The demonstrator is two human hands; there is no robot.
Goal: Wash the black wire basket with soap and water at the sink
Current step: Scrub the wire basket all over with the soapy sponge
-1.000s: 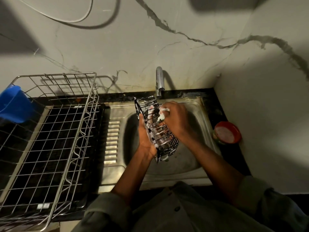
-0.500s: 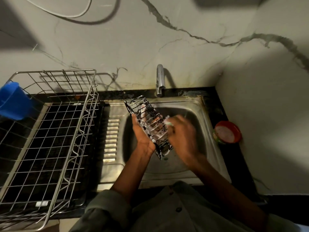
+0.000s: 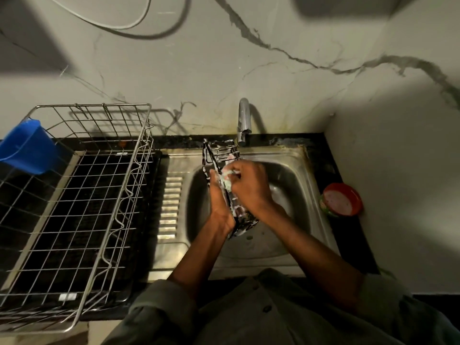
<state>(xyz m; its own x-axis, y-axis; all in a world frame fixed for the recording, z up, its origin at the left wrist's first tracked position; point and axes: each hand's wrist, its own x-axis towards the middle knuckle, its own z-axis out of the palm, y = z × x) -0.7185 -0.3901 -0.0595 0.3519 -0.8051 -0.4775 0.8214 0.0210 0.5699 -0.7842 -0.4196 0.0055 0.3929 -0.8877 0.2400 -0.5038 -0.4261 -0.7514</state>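
Sleeves: grey-green, at bottom edge, both forearms bare, reaching over sink (image 3: 308, 175).
Left hand (image 3: 220, 202): gripped basket (image 3: 219, 155) from the left side; fingers curled round its wires.
Right hand (image 3: 250, 185): fingers clenched on a pale sponge (image 3: 226, 179), pressed against basket's upper middle.
Basket: black wire, streaked with white suds, held tilted above sink bowl; low end toward the person, high end just below the tap (image 3: 243, 120).
Sink: steel, ribbed drainer on its left side.
Rack (image 3: 109, 220): large steel wire, on dark surface (image 3: 331, 165) left of sink.
Cup (image 3: 27, 145): blue, hung at rack's far-left corner.
Tub (image 3: 342, 199): red, round, pale contents, on surface right of sink, against side wall.
Tap: chrome, spout over basket's top; water flow could not be made out.
Wall: pale marble with dark veins; a cable looped across top left.
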